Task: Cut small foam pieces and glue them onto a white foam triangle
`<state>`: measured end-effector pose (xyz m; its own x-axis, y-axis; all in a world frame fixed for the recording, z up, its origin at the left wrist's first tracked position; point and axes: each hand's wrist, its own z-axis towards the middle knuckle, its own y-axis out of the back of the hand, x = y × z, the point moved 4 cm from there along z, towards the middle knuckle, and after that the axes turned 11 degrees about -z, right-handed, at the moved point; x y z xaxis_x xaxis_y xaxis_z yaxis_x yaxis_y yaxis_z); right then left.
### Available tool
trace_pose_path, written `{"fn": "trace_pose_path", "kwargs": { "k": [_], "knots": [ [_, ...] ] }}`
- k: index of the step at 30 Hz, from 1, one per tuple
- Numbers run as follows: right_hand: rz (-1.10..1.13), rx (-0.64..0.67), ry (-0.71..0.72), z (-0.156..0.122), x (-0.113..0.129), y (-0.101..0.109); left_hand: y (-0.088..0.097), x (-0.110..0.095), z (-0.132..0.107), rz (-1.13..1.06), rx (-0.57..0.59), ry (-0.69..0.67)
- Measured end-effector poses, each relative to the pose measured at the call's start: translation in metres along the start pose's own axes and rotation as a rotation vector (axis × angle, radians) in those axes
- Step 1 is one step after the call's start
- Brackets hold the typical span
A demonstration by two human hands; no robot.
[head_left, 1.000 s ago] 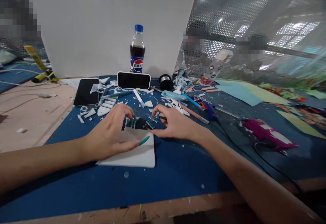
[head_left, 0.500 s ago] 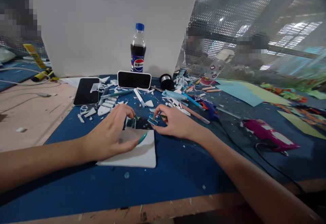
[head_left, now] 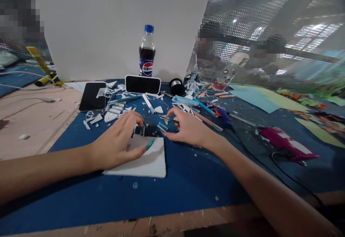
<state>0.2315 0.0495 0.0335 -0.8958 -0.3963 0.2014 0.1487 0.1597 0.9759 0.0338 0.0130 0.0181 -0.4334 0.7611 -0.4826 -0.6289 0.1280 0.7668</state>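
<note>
Well, right hand (head_left: 188, 127): your grip stood part-open, hold unclear.
Left hand (head_left: 118, 140): thumb spread wide, hold hidden.
Slatted piece (head_left: 163, 126): sat by your right hand; likely light, brittle, best pinched endwise.

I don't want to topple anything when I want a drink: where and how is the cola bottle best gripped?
Probably around its body just above the label, with the right hand coming from above and the right. The cola bottle stands upright with that round part exposed; the phone in front hides its base, and the white panel stands behind.
</note>
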Motion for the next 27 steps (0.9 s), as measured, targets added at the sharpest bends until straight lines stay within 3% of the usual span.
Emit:
{"fn": "trace_pose_path", "kwargs": {
  "k": [27],
  "knots": [
    [-0.034,-0.032,0.016,-0.0014,-0.0017,0.0007,-0.0009,0.0007,0.0,-0.025,0.029,0.03]
  ]
}}
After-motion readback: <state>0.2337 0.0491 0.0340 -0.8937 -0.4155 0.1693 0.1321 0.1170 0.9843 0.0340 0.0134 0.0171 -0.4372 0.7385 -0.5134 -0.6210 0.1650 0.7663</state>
